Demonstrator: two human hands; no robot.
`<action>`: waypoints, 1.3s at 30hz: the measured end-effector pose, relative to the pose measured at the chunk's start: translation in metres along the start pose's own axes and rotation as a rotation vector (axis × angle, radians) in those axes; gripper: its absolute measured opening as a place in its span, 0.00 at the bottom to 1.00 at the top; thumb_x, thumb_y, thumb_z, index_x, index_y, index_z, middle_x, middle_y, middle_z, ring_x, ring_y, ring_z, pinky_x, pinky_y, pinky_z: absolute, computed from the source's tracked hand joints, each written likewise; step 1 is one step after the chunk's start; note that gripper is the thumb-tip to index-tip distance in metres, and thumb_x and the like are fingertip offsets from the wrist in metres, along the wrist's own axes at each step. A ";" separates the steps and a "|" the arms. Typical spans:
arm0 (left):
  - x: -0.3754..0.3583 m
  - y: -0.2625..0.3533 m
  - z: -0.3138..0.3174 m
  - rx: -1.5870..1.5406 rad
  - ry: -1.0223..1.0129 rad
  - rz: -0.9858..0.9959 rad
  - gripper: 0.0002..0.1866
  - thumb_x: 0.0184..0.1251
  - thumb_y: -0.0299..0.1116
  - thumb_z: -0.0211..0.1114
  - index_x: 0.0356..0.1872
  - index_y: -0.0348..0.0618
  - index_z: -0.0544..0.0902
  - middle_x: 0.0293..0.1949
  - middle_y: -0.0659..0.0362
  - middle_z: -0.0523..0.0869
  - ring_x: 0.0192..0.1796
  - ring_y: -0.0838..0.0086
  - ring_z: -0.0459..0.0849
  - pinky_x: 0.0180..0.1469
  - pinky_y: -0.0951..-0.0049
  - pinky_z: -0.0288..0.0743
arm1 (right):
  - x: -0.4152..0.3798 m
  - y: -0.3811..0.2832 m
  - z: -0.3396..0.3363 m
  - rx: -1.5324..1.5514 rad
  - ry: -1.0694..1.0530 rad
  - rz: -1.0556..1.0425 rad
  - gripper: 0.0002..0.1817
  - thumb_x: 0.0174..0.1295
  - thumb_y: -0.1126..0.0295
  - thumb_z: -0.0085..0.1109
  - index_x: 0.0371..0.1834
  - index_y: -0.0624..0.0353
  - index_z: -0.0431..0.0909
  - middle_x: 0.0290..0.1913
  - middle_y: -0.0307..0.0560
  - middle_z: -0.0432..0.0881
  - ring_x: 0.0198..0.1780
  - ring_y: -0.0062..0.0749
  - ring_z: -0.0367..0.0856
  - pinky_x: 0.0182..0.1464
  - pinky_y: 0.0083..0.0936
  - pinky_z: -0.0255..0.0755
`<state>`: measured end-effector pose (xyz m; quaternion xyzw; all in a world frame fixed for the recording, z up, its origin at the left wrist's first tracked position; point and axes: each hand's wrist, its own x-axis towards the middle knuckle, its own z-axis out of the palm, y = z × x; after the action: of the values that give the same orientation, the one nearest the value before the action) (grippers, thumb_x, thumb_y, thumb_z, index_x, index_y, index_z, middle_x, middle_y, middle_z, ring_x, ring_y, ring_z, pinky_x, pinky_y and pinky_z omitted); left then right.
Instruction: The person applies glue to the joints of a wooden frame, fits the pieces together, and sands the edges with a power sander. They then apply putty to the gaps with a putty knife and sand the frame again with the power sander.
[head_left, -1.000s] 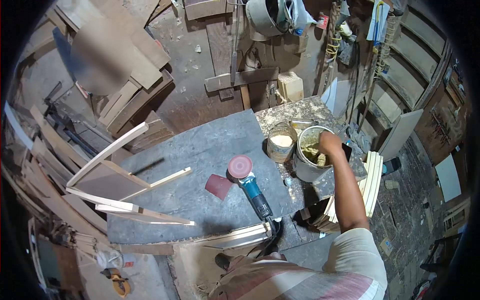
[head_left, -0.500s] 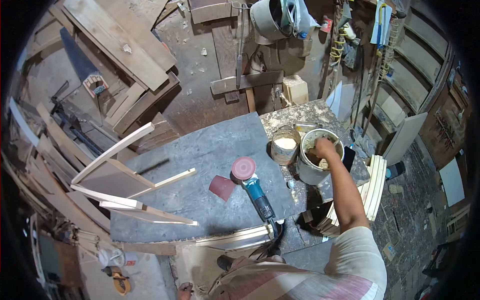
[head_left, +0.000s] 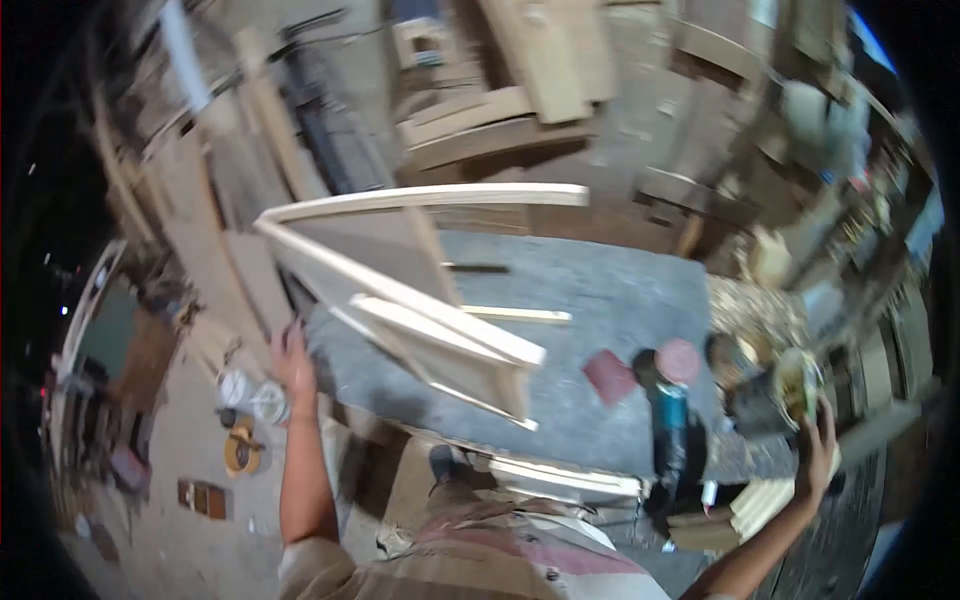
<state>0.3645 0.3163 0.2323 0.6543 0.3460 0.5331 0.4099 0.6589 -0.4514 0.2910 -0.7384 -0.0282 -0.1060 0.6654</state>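
Note:
My left hand [head_left: 293, 365] reaches forward past the left edge of the grey tabletop [head_left: 560, 270], close to a leaning board, with its fingers stretched out and no object visible in them. At the right, my right hand [head_left: 820, 450] is beside the bucket [head_left: 762, 402], near its rim; motion blur hides whether it grips anything. Between the hands, a wooden frame assembly [head_left: 430, 290] with thin panels stands on the tabletop. Right of it lie a reddish sandpaper sheet [head_left: 609, 376] and a blue angle grinder [head_left: 671, 405] with a pink disc.
Boards [head_left: 200, 200] lean along the left side. On the floor at lower left are clear jars [head_left: 268, 402], a yellow tape roll [head_left: 241, 452] and a small brown box [head_left: 202, 499]. Stacked timber [head_left: 760, 508] lies below the bucket. Planks [head_left: 540, 60] lie beyond the table.
The view has swung left. My right hand has come out of the bucket to its near side. My left hand has risen from low beside my body to the table's left end.

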 end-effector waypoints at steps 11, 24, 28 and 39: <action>0.204 0.046 0.041 -0.012 -0.107 0.595 0.07 0.70 0.19 0.60 0.42 0.36 0.85 0.40 0.55 0.86 0.43 0.67 0.84 0.50 0.71 0.76 | -0.111 -0.118 0.283 0.160 0.135 -0.115 0.38 0.63 0.72 0.63 0.78 0.60 0.59 0.57 0.49 0.78 0.42 0.24 0.77 0.37 0.20 0.72; 0.251 0.071 0.049 -0.096 -0.533 0.731 0.08 0.60 0.19 0.66 0.40 0.38 0.86 0.34 0.52 0.87 0.36 0.59 0.85 0.43 0.66 0.77 | -0.144 -0.203 0.471 -0.011 -0.161 -0.297 0.24 0.74 0.61 0.57 0.68 0.63 0.71 0.40 0.47 0.81 0.30 0.22 0.76 0.26 0.19 0.67; 0.260 0.070 0.062 -0.025 -0.744 0.775 0.09 0.65 0.28 0.68 0.45 0.39 0.87 0.40 0.52 0.88 0.43 0.57 0.85 0.51 0.61 0.76 | -0.143 -0.211 0.496 -0.042 -0.252 -0.193 0.24 0.74 0.59 0.58 0.66 0.64 0.72 0.35 0.44 0.80 0.26 0.20 0.73 0.25 0.19 0.66; 0.236 0.039 0.103 0.190 -1.108 0.716 0.33 0.80 0.55 0.50 0.73 0.37 0.70 0.76 0.41 0.64 0.81 0.45 0.54 0.81 0.39 0.44 | -0.109 -0.182 0.546 -0.351 -0.004 -0.012 0.23 0.74 0.61 0.57 0.64 0.66 0.77 0.48 0.48 0.85 0.37 0.27 0.83 0.42 0.23 0.77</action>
<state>0.5114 0.4930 0.3553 0.9392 -0.1093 0.1884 0.2654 0.5845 0.1202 0.3968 -0.8433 -0.0150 -0.1116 0.5255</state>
